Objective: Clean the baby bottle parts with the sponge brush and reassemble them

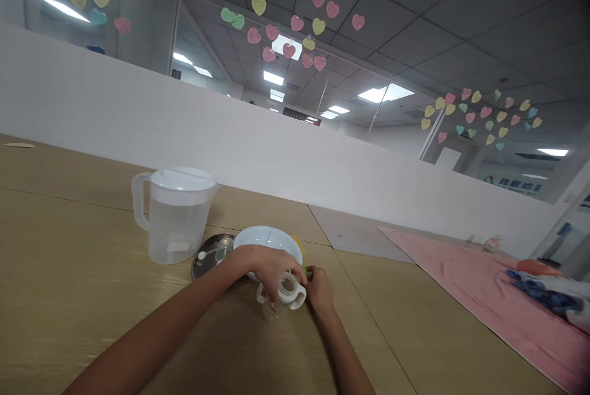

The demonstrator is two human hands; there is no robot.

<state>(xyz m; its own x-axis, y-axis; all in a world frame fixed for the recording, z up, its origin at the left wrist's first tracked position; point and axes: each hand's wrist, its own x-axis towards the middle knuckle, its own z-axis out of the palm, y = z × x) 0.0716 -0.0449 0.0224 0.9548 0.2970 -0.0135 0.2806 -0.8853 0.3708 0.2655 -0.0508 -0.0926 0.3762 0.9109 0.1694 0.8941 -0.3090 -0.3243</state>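
My left hand is curled over the top of a small clear baby bottle with white side handles, which stands on the wooden table. My right hand is closed against the bottle's right side, next to a thin yellow-green item that I cannot make out. Right behind my hands sits a white bowl. A dark round lid with a white knob lies to the bowl's left.
A clear plastic pitcher with a white lid stands at the left, holding water. A pink cloth covers the table at the right, with blue and orange items on it. A white partition wall runs behind the table.
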